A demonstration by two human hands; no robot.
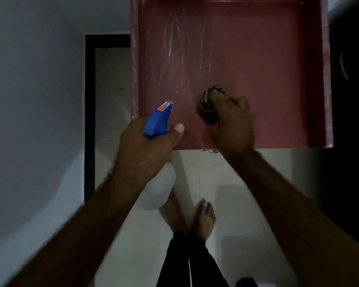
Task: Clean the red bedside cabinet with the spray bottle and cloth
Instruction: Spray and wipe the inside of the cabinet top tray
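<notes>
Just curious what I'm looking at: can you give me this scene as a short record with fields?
cabinet: red, pale streaks across its far part
left hand: grips the spray bottle, blue nozzle pointing toward the cabinet
right hand: holds a bunched cloth down on the cabinet top
floor: light tiles, bare feet standing on them

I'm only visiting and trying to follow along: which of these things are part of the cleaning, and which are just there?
In use: red cabinet; spray bottle, gripped by left hand; cloth, held on the cabinet by right hand.
Just there: tiled floor; black frame; grey wall.
</notes>
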